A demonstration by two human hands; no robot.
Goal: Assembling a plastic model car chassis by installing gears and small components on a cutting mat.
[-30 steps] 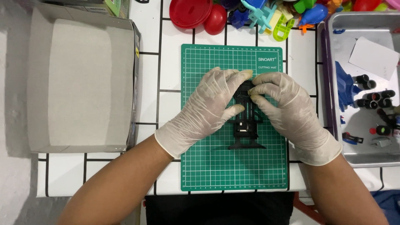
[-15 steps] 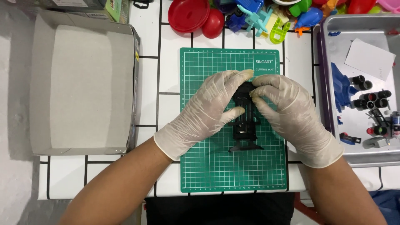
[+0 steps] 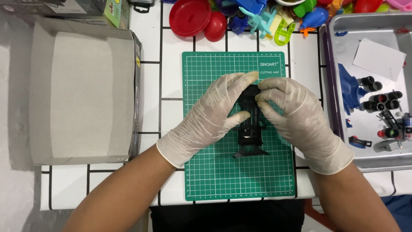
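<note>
Both of my hands wear pale latex gloves and meet over a green cutting mat [image 3: 206,176]. Between them is a black plastic model part [image 3: 250,131], long and narrow, with a wider flat foot at its near end. My left hand [image 3: 212,116] grips its left side, thumb under the middle and fingers over the far end. My right hand [image 3: 296,116] pinches the far end from the right. The part's far end is hidden under my fingers.
An open grey cardboard box [image 3: 81,94] lies to the left. A metal tray [image 3: 373,163] on the right holds small black cylinders, blue pieces and a white paper. Colourful plastic toys [image 3: 266,17] and a red lid [image 3: 189,17] crowd the table's far edge.
My hands and the black part have stayed in nearly the same place; the fingers shifted slightly on its far end.
</note>
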